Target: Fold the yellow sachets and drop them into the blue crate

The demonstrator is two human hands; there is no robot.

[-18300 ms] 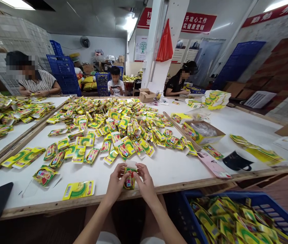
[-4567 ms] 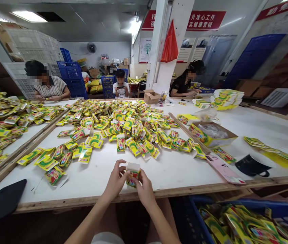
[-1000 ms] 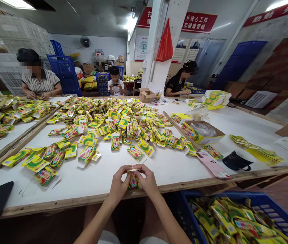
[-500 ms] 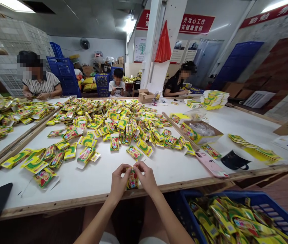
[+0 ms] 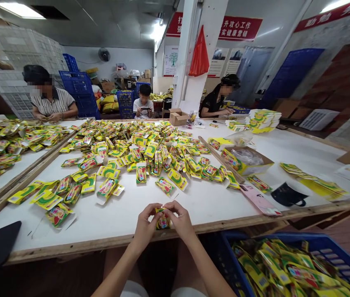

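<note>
A small yellow-green printed box (image 5: 163, 222) stands upright at the near edge of the white table (image 5: 113, 225). My left hand (image 5: 147, 218) grips its upper left side, fingers curled at the top. My right hand (image 5: 179, 218) pinches the upper right side, and the fingertips of both hands almost meet over the top end. The fingers partly cover that end, so its flap is mostly hidden. Just beyond my hands lie two similar boxes, one of them a carton (image 5: 165, 186) with a white flap sticking out. A large heap of such cartons (image 5: 144, 144) spreads behind.
A blue crate (image 5: 332, 243) of cartons stands below the table at right. A black cup (image 5: 287, 194), a pink printed card (image 5: 259, 200) and an open box (image 5: 257, 165) lie right of a wooden divider (image 5: 221, 161). Co-workers sit across the table.
The whole view has shifted slightly right. Both hands stay at the box's top; the fingers have moved only a little there.
</note>
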